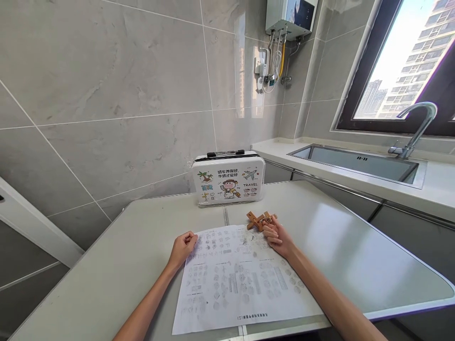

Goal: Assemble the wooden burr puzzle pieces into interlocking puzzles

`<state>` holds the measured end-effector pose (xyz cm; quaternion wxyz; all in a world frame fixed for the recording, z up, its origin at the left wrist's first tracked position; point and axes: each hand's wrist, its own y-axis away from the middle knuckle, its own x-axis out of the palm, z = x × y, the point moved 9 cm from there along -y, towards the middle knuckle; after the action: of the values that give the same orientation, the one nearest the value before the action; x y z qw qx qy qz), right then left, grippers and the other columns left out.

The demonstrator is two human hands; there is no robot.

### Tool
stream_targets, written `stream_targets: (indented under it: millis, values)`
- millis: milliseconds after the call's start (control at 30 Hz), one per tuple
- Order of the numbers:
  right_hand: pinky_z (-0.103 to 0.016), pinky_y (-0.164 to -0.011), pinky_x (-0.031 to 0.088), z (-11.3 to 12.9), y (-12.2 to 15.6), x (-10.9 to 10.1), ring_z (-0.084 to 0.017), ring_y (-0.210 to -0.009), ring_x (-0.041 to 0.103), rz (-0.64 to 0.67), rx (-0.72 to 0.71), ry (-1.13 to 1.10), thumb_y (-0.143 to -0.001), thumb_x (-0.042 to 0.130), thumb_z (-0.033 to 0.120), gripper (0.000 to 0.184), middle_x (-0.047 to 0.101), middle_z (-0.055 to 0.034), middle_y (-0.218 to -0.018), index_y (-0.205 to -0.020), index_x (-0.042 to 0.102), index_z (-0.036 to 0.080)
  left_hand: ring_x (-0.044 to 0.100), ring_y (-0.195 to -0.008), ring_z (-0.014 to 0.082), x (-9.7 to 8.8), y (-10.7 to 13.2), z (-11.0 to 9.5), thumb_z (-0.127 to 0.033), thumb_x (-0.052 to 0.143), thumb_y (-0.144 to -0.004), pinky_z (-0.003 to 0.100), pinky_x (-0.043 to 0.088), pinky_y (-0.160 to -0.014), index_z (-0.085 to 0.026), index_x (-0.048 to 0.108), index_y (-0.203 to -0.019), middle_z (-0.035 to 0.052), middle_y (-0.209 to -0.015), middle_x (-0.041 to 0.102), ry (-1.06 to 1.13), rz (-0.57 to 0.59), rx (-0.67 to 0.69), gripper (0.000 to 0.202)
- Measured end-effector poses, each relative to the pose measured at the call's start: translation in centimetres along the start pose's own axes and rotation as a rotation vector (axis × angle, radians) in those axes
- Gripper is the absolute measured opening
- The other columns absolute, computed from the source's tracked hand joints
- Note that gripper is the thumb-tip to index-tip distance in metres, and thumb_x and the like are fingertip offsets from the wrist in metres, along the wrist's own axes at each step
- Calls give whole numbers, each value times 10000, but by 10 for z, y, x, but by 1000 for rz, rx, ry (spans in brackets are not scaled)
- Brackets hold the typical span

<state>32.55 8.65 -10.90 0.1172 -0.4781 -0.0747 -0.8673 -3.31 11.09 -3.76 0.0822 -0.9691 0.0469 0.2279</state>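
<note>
Handling the wooden blocks at the paper's far edge seems your step: your right hand pinches one; your left hand, well apart, curls at the paper's corner, grip unclear. Turning a block probably calls for loosened fingertips.

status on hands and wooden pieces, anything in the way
Left hand curled at left edge of printed sheet. Right hand pinching at wooden puzzle pieces. Suitcase stands behind, not blocking hands.

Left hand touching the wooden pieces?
Apart. The head view shows it: the left hand is at the paper's far left corner, with a clear stretch of paper between it and the wooden pieces.
</note>
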Motion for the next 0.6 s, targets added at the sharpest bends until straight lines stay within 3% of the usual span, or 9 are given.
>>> stream_targets:
  millis: [333,600]
  values:
    - [-132,-259,279,12,2,-2,-86,-396,286,-48,-97,55,-957,739,353,272,328,105,-556,-856,506,255,397,-465,112,-2,1,1,-516,639,-862,231,329,-503,-213,506,-621,-59,-501,461,-12,-16,3,410]
    - [-143,-271,220,21,3,-1,-60,-374,204,-204,-264,280,-918,748,565,406,277,135,-524,-863,497,250,417,-475,121,0,4,-6,-568,639,-876,239,340,-513,-213,525,-633,-51,-501,485,-16,8,27,445]
